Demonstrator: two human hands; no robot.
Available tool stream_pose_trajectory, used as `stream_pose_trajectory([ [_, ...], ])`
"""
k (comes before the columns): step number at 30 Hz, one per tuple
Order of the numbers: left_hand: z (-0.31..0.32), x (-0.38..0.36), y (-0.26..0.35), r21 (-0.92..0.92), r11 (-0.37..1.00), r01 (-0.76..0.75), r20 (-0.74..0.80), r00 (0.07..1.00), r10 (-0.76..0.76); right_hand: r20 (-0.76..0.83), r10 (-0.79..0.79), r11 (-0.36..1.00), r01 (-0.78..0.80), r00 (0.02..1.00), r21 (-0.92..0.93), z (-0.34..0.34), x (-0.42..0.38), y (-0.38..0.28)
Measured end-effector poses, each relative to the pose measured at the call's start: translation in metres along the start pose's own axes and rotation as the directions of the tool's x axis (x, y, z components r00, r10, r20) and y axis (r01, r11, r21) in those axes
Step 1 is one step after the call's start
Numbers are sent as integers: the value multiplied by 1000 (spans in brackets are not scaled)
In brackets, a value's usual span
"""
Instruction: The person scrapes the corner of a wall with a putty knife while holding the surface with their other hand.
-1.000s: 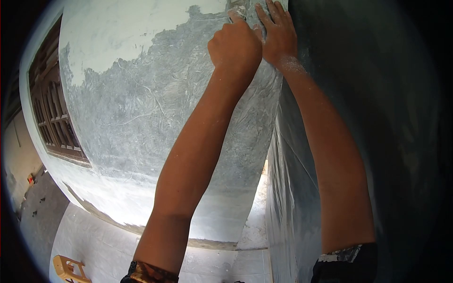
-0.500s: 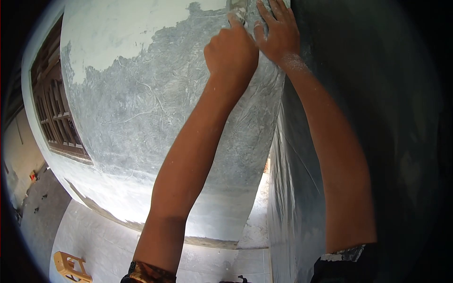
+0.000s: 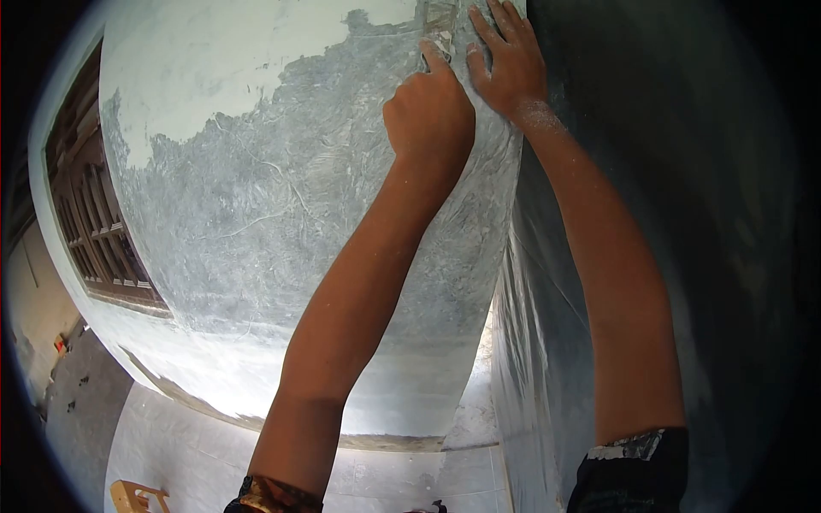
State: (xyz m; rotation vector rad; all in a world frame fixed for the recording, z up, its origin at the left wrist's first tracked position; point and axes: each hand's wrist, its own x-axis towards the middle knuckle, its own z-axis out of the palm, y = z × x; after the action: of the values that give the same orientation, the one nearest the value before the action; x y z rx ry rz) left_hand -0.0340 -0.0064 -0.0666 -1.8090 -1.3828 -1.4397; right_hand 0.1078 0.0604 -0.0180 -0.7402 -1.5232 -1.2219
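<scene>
My left hand (image 3: 430, 115) is closed, its index finger stretched up along a scraper with a flat metal blade (image 3: 440, 24). The blade lies against the wall near the top of the view, and the handle is hidden in my fist. Beside it, my right hand (image 3: 511, 73) lies with fingers spread on the wall near its right edge, holding nothing. White dust coats its fingertips and wrist. Around both hands the wall (image 3: 231, 197) is rough, mottled grey, with a pale green painted area (image 3: 205, 60) at the upper left.
A brown wooden window (image 3: 98, 205) is set in the wall at left. Clear plastic sheeting (image 3: 526, 342) hangs at right beside a dark surface (image 3: 676, 154). A yellow plastic stool (image 3: 132, 498) stands on the pale-covered floor (image 3: 192, 440) at lower left.
The view has shifted slightly, with the window and stool lower in the picture. More of the scraper's blade shows above my left hand. Both hands stay at the same part of the wall.
</scene>
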Motion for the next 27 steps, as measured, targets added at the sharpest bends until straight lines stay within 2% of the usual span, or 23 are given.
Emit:
stream_pose_trajectory([
  [5, -6, 24, 4, -58, 993, -104, -114, 989, 97, -7, 1, 1000, -1, 1000, -20, -1, -1, -2],
  [8, -6, 16, 3, -128, 989, -77, -120, 991, 62, -12, -15, 1000, 15, 1000, -11, 0, 1, 0],
  [11, 1, -3, -4, -51, 997, -49, -44, 998, 47, -16, -23, 1000, 22, 1000, -16, 2, -3, 0],
  [15, 4, 8, -3, -46, 997, -55, -79, 996, 51, -25, -25, 1000, 25, 999, -1, 2, 0, 1],
  [17, -2, 21, 2, -99, 988, -120, -166, 981, 103, -27, -23, 1000, 23, 999, 7, 2, -3, 0],
  [21, -6, 11, 3, -125, 987, -102, -116, 989, 87, -5, -18, 1000, 18, 1000, 19, -3, -2, 0],
  [24, 1, 1, 0, -52, 998, -44, -99, 994, 39, 11, 4, 1000, -5, 1000, 19, 1, -2, 1],
  [27, -1, 11, 6, -89, 995, -56, -115, 992, 45, -36, -16, 1000, 17, 999, 22, 2, -3, 1],
])
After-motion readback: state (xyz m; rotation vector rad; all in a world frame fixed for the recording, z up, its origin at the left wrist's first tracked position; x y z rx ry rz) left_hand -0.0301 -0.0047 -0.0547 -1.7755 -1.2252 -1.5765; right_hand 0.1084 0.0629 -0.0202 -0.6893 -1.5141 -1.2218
